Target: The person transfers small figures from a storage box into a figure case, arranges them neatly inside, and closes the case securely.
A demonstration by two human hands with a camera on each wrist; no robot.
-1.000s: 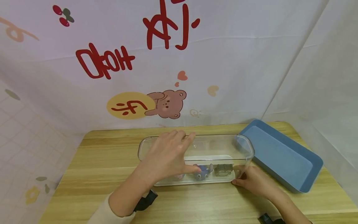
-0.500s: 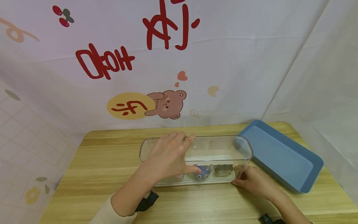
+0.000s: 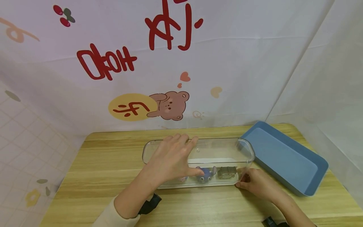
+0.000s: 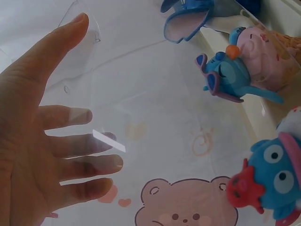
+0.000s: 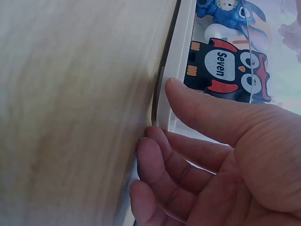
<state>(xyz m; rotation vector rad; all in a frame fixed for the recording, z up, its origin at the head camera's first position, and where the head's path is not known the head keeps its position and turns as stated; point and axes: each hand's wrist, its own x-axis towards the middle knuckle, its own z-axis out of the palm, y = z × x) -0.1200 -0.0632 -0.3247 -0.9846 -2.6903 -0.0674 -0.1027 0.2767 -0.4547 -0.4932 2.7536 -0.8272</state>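
Note:
A long clear cover (image 3: 219,149) stands over a white base (image 5: 178,61) on the table. My left hand (image 3: 170,157) spans the cover from above, its thumb at the front side and its fingers over the back edge. Through the clear plastic, those fingers (image 4: 89,186) show fairly straight and spread. With thumb and fingers, my right hand (image 3: 255,183) pinches the base's front right corner. Inside stand several small figures: a black owl (image 5: 218,66) marked "Seven", a blue long-eared figure (image 3: 204,175), a pink ice-cream figure (image 4: 263,56) and a blue one (image 4: 277,169) with a red piece.
A blue rectangular tray (image 3: 286,157) lies at an angle at the right, close behind the right hand. The wooden table (image 3: 107,164) ends at a printed white cloth (image 3: 241,63) at the back.
The clear cover has sunk slightly toward the base, with my left hand shifting a little along with it. My right hand keeps its place at the corner.

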